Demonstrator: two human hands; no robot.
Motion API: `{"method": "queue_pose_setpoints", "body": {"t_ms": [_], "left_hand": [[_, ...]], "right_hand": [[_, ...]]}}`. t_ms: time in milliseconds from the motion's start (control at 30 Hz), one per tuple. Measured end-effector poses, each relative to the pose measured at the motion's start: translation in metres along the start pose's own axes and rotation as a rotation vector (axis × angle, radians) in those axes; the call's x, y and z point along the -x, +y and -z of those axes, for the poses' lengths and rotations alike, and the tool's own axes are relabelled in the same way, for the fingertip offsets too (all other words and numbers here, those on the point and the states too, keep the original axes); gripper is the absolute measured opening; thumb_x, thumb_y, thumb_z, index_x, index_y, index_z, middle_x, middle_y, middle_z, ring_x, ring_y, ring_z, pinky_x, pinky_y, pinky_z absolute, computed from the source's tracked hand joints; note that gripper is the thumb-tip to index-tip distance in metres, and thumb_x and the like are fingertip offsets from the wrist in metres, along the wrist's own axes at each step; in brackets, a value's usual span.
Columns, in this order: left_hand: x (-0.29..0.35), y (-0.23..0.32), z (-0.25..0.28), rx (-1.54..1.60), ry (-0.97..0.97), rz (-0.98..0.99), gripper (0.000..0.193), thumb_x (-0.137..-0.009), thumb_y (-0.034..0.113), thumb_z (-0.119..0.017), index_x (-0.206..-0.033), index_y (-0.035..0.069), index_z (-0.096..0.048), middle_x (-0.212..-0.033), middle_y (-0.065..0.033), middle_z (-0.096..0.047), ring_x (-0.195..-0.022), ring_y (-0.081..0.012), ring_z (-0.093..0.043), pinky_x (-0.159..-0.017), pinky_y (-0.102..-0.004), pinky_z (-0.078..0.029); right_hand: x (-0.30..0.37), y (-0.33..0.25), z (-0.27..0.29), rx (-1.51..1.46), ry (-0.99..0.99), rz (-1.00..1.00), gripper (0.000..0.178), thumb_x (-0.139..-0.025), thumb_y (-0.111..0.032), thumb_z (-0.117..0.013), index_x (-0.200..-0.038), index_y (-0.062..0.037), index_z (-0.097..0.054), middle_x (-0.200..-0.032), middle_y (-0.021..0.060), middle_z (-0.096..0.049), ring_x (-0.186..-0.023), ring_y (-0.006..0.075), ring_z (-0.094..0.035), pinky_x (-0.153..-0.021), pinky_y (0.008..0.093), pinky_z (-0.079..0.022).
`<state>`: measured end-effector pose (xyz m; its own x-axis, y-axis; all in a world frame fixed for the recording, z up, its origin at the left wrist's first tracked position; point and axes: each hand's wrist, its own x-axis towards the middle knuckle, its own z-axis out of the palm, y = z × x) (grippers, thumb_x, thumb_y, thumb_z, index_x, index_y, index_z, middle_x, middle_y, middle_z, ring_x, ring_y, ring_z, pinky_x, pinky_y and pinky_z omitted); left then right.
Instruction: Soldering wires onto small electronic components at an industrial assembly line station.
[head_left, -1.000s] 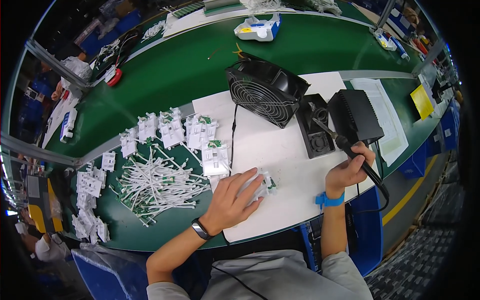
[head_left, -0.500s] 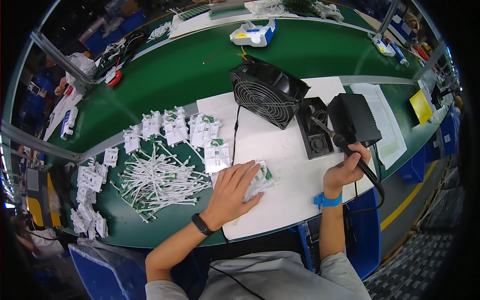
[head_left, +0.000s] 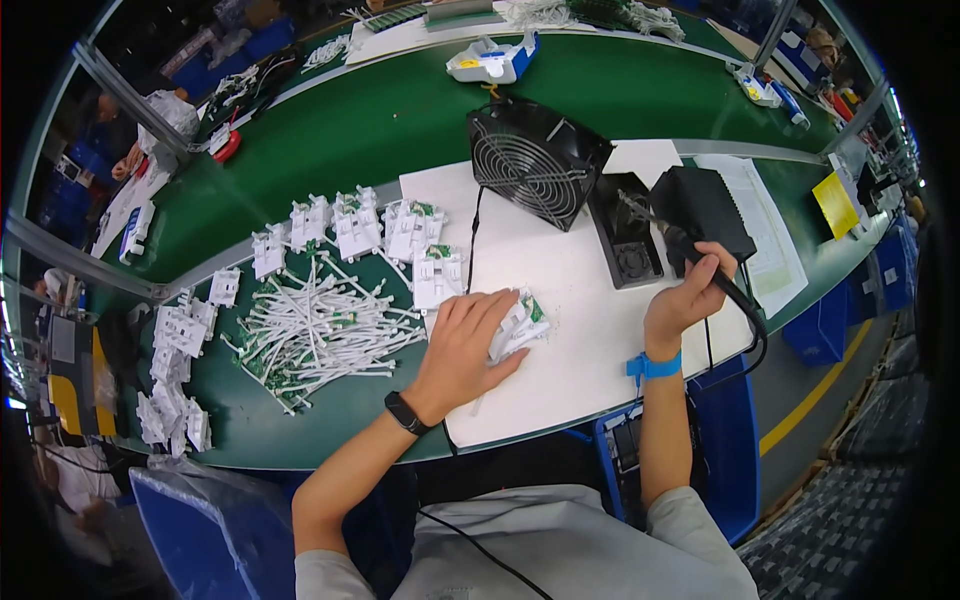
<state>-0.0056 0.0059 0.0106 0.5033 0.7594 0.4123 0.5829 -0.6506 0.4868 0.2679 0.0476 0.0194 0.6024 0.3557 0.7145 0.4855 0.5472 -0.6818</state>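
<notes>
The left hand (head_left: pixel 460 345) lay over a white plastic housing (head_left: pixel 507 338) on the pale sheet (head_left: pixel 600 360), gripping it; the housing's green board (head_left: pixel 534 307) showed just right of the hand. The right hand (head_left: pixel 682 308) was closed around a soldering iron (head_left: pixel 682 244). A black fan (head_left: pixel 572 150) with a ringed wire grille (head_left: pixel 525 175) stood farther off; thin white cables (head_left: pixel 320 325) lay heaped at left. Print on the papers (head_left: pixel 772 240) at right was too small to read.

The held white part (head_left: pixel 512 332) is made of smooth plastic. The fan (head_left: pixel 541 163) is made of shiny black plastic. The shirt (head_left: pixel 560 530) is made of dull cloth.
</notes>
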Motion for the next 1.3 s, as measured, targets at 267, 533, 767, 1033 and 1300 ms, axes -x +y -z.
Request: {"method": "queue_pose_setpoints", "body": {"t_ms": [267,533,767,1033,1300], "left_hand": [[-0.002,-0.005,-0.014,0.024,0.098,-0.043,0.066,-0.078,0.024,-0.081,-0.135,0.005,-0.056,-0.118,-0.0144,-0.063,-0.113,-0.0333,-0.056,-0.101,-0.0430,-0.040],[0.002,-0.011,-0.015,-0.004,0.096,0.003,0.070,-0.075,0.021,-0.082,-0.138,0.004,-0.056,-0.111,-0.0146,-0.065,-0.105,-0.0353,-0.056,-0.096,-0.0436,-0.043],[-0.004,-0.015,-0.019,0.031,0.063,0.040,0.069,-0.079,0.024,-0.079,-0.140,0.003,-0.052,-0.124,-0.0155,-0.061,-0.115,-0.0352,-0.054,-0.103,-0.0429,-0.042],[0.000,-0.009,-0.008,0.111,0.000,0.092,0.061,-0.078,0.010,-0.074,-0.134,-0.003,-0.054,-0.130,-0.0184,-0.054,-0.123,-0.0369,-0.053,-0.102,-0.0433,-0.047],[-0.002,-0.014,0.006,0.132,-0.077,0.054,0.059,-0.078,0.007,-0.072,-0.134,-0.004,-0.055,-0.131,-0.0174,-0.054,-0.125,-0.0360,-0.054,-0.102,-0.0426,-0.049]], "right_hand": [[-0.007,0.008,0.005,0.137,0.038,0.089,0.024,-0.107,-0.023,-0.045,-0.095,-0.0052,-0.056,-0.102,0.0047,-0.059,-0.090,0.0134,-0.054,-0.079,0.0303,-0.044],[-0.007,0.009,-0.013,-0.010,0.128,0.198,0.034,-0.107,-0.033,-0.052,-0.103,-0.0008,-0.061,-0.095,0.0091,-0.065,-0.091,0.0166,-0.066,-0.077,0.0285,-0.056],[-0.007,0.003,-0.003,0.146,0.187,0.072,0.028,-0.107,-0.027,-0.047,-0.098,-0.0040,-0.060,-0.096,0.0075,-0.059,-0.082,0.0137,-0.060,-0.067,0.0225,-0.050],[0.004,-0.009,-0.002,-0.048,0.134,-0.100,0.032,-0.103,-0.030,-0.043,-0.085,-0.0042,-0.050,-0.081,0.0066,-0.048,-0.077,0.0161,-0.052,-0.068,0.0233,-0.046],[0.025,-0.020,-0.006,-0.160,-0.352,-0.201,0.022,-0.099,-0.018,-0.043,-0.082,-0.0042,-0.045,-0.074,0.0044,-0.040,-0.063,0.0133,-0.043,-0.061,0.0265,-0.038]]}}
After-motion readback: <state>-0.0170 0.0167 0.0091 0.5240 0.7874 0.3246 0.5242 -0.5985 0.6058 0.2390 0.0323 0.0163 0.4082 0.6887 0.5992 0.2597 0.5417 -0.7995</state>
